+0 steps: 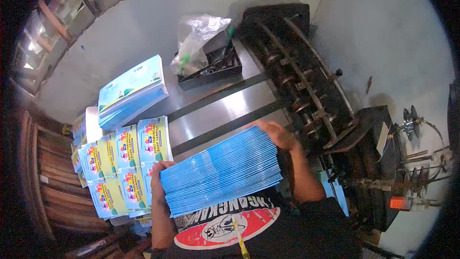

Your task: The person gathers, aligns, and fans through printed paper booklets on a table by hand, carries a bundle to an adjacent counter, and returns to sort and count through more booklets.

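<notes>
A thick stack of blue-edged booklets (220,170) is held in front of my chest, its many edges fanned toward the camera. My left hand (160,175) grips the left end of the stack, fingers wrapped at its upper corner. At the upper right corner, my right hand (275,134) is closed round the other end. Just left of my left hand lie rows of overlapping printed booklet covers (127,168) in blue and yellow with colourful drawings. Behind them stands a tall pile of light-blue and green covers (134,88).
A metal table (206,120) with dark strips lies beyond the stack. On it sits a black box (211,74) of tools under a clear plastic bag (199,38). A dark machine with rollers (302,86) stands at the right, along the wall. Wooden slats (62,177) are at the left.
</notes>
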`<state>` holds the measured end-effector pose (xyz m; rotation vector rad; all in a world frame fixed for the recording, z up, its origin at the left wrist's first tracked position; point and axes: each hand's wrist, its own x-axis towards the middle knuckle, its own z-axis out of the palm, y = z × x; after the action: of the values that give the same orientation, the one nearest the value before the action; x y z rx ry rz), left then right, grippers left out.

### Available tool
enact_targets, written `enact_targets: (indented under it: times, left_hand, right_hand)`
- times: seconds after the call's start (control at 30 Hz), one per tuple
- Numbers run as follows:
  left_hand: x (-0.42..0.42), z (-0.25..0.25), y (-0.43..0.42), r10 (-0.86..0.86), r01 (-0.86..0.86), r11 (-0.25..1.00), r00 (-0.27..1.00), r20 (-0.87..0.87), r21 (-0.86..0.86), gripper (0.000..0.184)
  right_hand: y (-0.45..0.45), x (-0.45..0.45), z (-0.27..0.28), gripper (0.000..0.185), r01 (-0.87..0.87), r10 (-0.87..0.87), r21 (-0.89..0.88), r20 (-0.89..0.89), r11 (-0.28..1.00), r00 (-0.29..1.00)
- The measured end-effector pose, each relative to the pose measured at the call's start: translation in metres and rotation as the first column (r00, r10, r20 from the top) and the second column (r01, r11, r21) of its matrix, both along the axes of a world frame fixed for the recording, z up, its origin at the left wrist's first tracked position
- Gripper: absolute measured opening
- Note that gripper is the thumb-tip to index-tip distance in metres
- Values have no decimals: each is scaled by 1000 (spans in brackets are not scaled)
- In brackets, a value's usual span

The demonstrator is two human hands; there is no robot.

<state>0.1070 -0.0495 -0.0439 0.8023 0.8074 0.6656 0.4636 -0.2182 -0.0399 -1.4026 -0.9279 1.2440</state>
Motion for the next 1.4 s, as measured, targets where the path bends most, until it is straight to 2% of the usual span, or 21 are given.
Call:
enact_targets:
  times: [0.1, 0.2, 0.27, 0.3, 0.37, 0.43, 0.47, 0.5, 0.53, 0.57, 0.6, 0.67, 0.73, 0.8, 0.83, 0.87, 0.93, 1.1, 1.17, 1.3, 1.4]
  left_hand:
    - [-6, 6, -1, -67, 73, 991, 996, -56, 112, 45]
    - [-10, 2, -1, -158, 170, 974, 983, -91, 148, 40]
    - [-16, -11, -10, -1, 36, 956, 993, -119, 290, 45]
    - [-23, -10, -16, -39, 82, 957, 987, -158, 277, 63]
    - [-30, -5, -34, -51, 89, 956, 988, -143, 280, 74]
    - [-46, -3, -45, -203, 215, 935, 976, -72, 282, 103]
    - [-49, -7, -46, -192, 205, 936, 979, -74, 287, 103]
    - [-49, -17, -47, -139, 144, 943, 990, -38, 300, 105]
    - [-48, -20, -44, -101, 96, 943, 995, -2, 318, 107]
    - [-49, -14, -40, -37, -6, 986, 966, 255, 166, 102]
    - [-45, -11, -34, -70, 26, 986, 963, 260, 167, 102]
    - [-51, -7, -31, -33, 16, 997, 976, 216, 81, 93]
    - [-55, -6, -31, -11, 4, 993, 998, 58, 119, 85]
    - [-58, 27, -39, -186, 198, 979, 965, -185, 49, 78]
    - [-81, 3, -33, -262, 278, 960, 933, -245, 33, 89]
    - [-104, -22, -27, -337, 358, 934, 892, -302, 15, 102]
    - [-98, 15, -30, -531, 573, 747, 820, -216, 338, 136]
    - [-81, 13, -60, -246, 379, 893, 862, -443, 242, 140]
    - [-86, -16, -77, 36, 40, 969, 954, -298, 244, 125]
    - [-87, -26, -79, -52, 108, 983, 938, -342, 148, 105]
    - [-71, -19, -84, 42, 80, 963, 900, -435, 258, 89]
  right_hand:
    - [-9, 10, -38, 46, 16, -8, -55, 148, 998, 989]
    - [-5, 0, 17, 47, -53, 82, -185, 148, 981, 986]
    - [-9, -11, -2, 51, 72, -142, 343, 185, 937, 972]
    - [-21, -17, -10, 51, 55, -118, 329, 175, 943, 977]
    - [-44, -26, -20, 69, 109, -84, 148, -164, 983, 983]
    - [-60, -50, -12, 83, 128, -106, 355, -81, 926, 991]
    - [-57, -69, -6, 83, 118, -95, 360, -82, 925, 992]
    - [-49, -94, 0, 86, 377, -294, 305, -284, 874, 913]
    - [-47, -96, 1, 89, 436, -303, 248, -434, 865, 849]
    - [-45, -97, 2, 92, 494, -316, 184, -572, 850, 757]
    - [-43, -87, 3, 92, 522, -341, 187, -569, 832, 748]
    - [-40, -65, -4, 83, 203, -148, 40, -548, 978, 824]
    - [-47, -42, -10, 100, 90, -84, -1, -386, 996, 919]
    - [-64, -41, -2, 132, -184, 194, 123, -66, 975, 979]
    - [-72, -38, 6, 156, -263, 259, -36, -103, 964, 960]
    - [-78, -38, 12, 156, -256, 250, -45, -112, 966, 962]
    - [-83, -36, 21, 154, -428, 387, 34, 366, 903, 846]
    - [-91, -38, -31, 138, -330, 270, 150, 320, 932, 908]
    - [-93, -48, -33, 128, -260, 164, 235, 364, 937, 917]
    - [-70, -58, -4, 131, -122, 92, 254, 130, 959, 987]
    - [-56, -46, -27, 133, -165, 98, 205, 302, 965, 948]
